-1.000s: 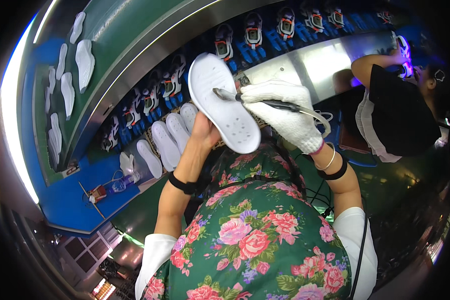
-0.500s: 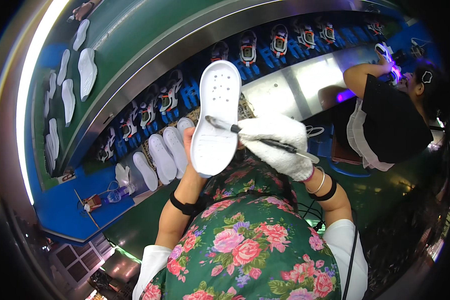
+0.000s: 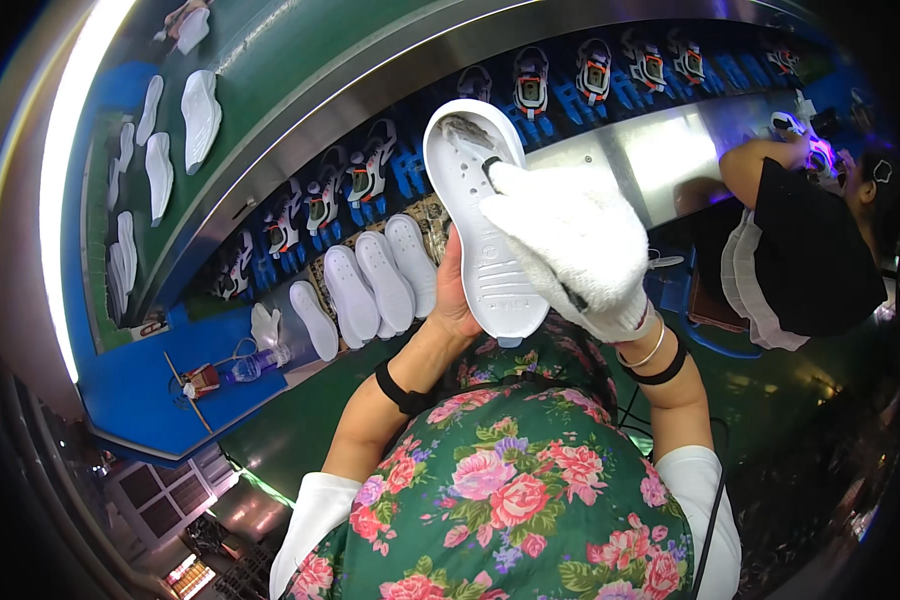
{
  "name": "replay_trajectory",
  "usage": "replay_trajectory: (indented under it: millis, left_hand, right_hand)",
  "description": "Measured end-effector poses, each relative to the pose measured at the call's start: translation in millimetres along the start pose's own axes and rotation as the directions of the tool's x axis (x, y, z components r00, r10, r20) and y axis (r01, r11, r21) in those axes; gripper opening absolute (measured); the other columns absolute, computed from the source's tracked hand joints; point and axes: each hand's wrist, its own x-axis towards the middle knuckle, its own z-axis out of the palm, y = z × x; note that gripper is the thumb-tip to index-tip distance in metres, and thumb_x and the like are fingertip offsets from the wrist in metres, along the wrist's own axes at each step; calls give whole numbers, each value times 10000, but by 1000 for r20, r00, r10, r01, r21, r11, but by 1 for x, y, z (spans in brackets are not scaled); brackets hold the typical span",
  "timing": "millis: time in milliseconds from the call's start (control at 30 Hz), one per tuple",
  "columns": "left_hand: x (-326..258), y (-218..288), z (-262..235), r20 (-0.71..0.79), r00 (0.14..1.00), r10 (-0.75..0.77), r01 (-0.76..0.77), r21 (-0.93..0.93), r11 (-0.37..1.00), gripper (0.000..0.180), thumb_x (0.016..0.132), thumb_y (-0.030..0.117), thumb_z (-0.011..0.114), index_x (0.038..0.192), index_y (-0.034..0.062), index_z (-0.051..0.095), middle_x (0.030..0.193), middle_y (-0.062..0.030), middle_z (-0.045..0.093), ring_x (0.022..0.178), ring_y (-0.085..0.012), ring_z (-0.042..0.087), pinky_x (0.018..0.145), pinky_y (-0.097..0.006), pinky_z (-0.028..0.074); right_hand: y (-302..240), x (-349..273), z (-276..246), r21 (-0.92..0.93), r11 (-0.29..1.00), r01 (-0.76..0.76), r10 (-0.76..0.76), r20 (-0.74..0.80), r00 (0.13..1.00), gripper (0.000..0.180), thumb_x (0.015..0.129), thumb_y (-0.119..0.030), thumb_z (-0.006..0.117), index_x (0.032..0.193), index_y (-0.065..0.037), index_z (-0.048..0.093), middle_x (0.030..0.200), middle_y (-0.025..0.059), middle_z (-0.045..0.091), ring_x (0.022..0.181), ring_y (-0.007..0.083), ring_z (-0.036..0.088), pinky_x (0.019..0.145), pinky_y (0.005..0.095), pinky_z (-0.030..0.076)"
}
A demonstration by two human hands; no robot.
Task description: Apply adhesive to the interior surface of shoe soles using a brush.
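While left fingers (image 3: 452, 268) clasp the white sole (image 3: 497, 268), right fingers (image 3: 516, 187) above it pinch a brush (image 3: 464, 129).

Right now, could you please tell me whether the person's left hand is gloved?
No, the left hand holding the white shoe sole is bare, while the right hand wears a white knitted glove.

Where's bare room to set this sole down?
Blue table, left of the stick; metal plate, between right hand and co-worker's arm. Crowded: soles beside left hand and the shoe row beyond.
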Motion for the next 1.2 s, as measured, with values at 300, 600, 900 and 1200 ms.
replay_trajectory:
  millis: [300,600,900,1200]
  left_hand:
    - [0,7,-8,57,998,21,-21,7,1000,769,945,631,456,1490,99,349,1460,-156,465,1317,-322,487,1108,-503,401]
    - [7,10,12,-27,986,164,-142,368,919,952,855,721,520,1508,70,284,1498,-198,398,1367,-363,411,1139,-531,341]
    - [20,17,7,72,978,194,-203,155,967,873,902,729,414,1534,151,241,1480,-209,406,1302,-368,485,1062,-531,447]
    - [28,24,11,75,982,175,-181,98,979,839,898,747,390,1502,168,324,1467,-138,432,1223,-453,517,964,-627,491]
  right_hand:
    - [-11,-8,9,230,963,-143,136,49,990,273,753,-31,734,1026,-41,737,1080,142,719,964,293,694,844,381,537]
    - [-14,-15,18,259,954,-148,150,13,989,225,755,-24,730,979,-35,750,1027,165,729,927,283,703,833,377,541]
    - [-7,-28,26,252,962,-107,116,-21,993,198,753,-24,746,952,-23,743,979,144,736,863,267,704,785,357,547]
    - [-7,-37,28,146,989,-38,28,71,997,293,745,-23,743,1036,-54,740,1033,133,727,902,282,695,807,362,542]
